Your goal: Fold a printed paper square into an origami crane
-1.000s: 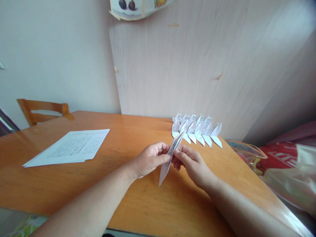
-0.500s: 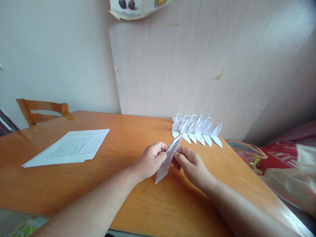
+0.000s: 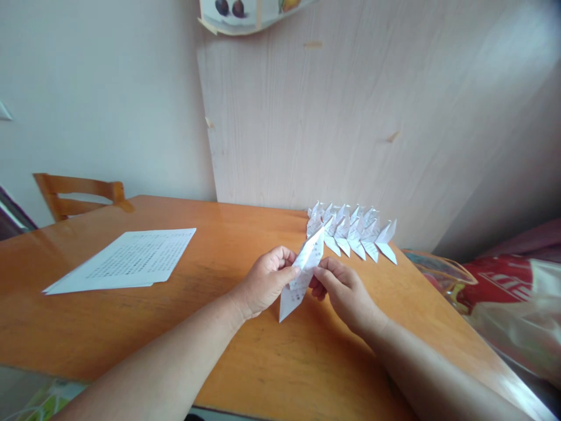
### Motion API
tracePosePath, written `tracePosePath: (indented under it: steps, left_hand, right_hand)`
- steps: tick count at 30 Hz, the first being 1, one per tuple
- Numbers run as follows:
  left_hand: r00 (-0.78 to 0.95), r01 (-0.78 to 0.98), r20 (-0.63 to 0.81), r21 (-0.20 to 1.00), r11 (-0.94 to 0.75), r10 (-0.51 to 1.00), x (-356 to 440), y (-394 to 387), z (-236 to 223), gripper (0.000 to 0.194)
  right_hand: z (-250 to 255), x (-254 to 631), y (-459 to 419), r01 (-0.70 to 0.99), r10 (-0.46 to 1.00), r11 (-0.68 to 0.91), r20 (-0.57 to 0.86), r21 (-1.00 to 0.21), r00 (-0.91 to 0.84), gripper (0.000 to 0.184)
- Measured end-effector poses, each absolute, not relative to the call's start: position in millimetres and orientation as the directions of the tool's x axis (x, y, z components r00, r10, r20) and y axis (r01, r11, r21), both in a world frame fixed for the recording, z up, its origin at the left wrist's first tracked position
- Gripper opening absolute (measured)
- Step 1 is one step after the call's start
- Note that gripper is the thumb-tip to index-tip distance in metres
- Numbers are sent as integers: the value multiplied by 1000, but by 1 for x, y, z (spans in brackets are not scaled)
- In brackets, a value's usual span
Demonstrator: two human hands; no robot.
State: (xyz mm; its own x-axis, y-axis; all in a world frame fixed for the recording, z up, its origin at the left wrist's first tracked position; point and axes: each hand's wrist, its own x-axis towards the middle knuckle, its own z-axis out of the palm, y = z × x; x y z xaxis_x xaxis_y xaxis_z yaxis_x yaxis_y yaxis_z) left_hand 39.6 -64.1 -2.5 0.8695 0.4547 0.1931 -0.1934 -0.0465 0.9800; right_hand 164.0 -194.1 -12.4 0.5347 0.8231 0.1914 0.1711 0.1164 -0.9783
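Note:
A folded piece of printed white paper (image 3: 302, 275), long and pointed at both ends, is held tilted above the table. My left hand (image 3: 269, 279) pinches its left edge between thumb and fingers. On the opposite edge, my right hand (image 3: 344, 287) grips the same paper with thumb and bent fingertips. Beyond the hands stand several folded paper shapes (image 3: 357, 234) with upright points, lined up in rows. The top of the held paper overlaps the nearest of them in view.
Printed sheets (image 3: 131, 257) lie stacked on the left of the wooden table (image 3: 210, 362). A wooden chair (image 3: 83, 188) stands behind the far left corner. Past the right table edge are a red bag (image 3: 504, 280) and whitish plastic (image 3: 512, 333). A wall is behind.
The held paper has turned so that more of its printed face shows, and its fold has spread a little. Both hands keep their grip. The whole view has shifted slightly.

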Motion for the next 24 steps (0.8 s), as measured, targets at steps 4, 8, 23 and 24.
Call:
tracePosePath:
  steps: [4,8,23,24]
  left_hand:
    - [859,-201,195,979,-40,474,41,-63,-4,14]
    - [857,-216,217,975,-56,468,41,-64,-2,13]
    - [540,-254,810,417,-873,230,29,-76,8,14]
    - [542,-252,811,408,-878,221,29,-76,8,15]
  right_hand:
    - [-12,163,-195,154,832,136,197,-979,518,32]
    - [-15,163,-195,157,842,179,234,-971,486,28]
    - [-12,161,-204,682,645,269,653,-681,398,5]
    - [-11,160,-204,702,636,277,673,-656,378,3]
